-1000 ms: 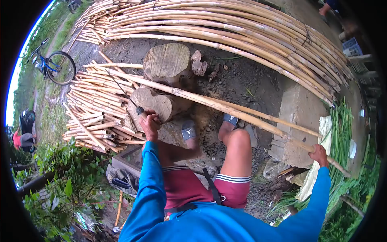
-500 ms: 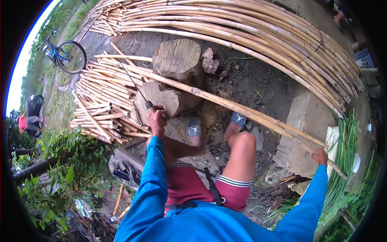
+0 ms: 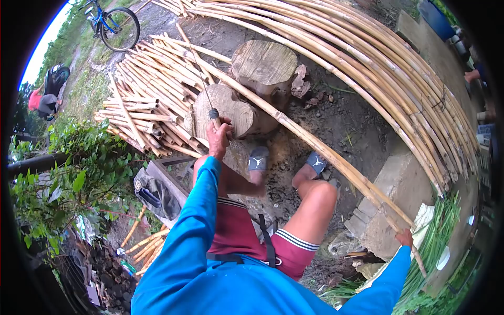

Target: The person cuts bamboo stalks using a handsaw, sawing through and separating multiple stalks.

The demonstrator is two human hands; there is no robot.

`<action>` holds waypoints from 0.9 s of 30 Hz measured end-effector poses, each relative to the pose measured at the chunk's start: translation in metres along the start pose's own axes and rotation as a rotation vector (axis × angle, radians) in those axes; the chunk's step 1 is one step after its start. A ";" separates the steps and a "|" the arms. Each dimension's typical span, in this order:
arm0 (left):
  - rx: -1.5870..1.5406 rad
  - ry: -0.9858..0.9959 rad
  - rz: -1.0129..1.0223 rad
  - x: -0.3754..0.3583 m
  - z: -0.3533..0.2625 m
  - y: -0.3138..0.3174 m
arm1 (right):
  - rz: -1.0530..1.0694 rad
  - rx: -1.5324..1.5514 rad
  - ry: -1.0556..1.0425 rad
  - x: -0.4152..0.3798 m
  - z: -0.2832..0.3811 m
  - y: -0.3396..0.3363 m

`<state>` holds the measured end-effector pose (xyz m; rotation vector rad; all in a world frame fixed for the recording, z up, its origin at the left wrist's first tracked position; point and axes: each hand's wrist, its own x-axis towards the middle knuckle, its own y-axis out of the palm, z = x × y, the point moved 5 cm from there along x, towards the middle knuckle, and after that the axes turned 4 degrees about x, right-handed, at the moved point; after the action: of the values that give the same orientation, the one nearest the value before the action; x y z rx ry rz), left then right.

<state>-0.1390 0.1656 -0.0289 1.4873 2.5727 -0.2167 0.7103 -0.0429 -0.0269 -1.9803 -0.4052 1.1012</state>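
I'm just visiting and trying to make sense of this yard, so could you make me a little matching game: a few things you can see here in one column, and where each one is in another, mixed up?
Things:
1. left hand
2. right hand
3. bicycle
4. sandals

Places or states:
A. parked on the path at the far upper left
B. on the person's feet, on the dirt by the stumps
C. gripping the near end of the long bamboo pole
D. closed round the handle of a thin blade over the wooden stump

Pairs: 1-D, 2-C, 3-A, 4-B
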 end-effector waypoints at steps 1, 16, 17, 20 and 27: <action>-0.008 0.004 0.002 0.001 0.002 0.000 | -0.078 -0.008 -0.025 0.003 -0.003 0.005; 0.029 -0.024 -0.037 0.018 0.028 -0.005 | -0.096 0.374 -0.957 -0.090 0.230 -0.054; 0.082 -0.011 -0.063 0.006 0.012 0.001 | -0.042 0.444 -0.863 -0.090 0.252 -0.057; 0.195 0.091 -0.035 0.010 0.013 -0.002 | 0.013 0.417 -1.028 -0.068 0.308 -0.052; 0.158 -0.025 0.049 0.015 0.022 -0.006 | -0.263 0.307 -1.247 -0.008 0.417 -0.046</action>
<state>-0.1502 0.1702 -0.0536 1.5871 2.5483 -0.4380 0.3697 0.1889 -0.1051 -0.7392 -1.0079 1.9647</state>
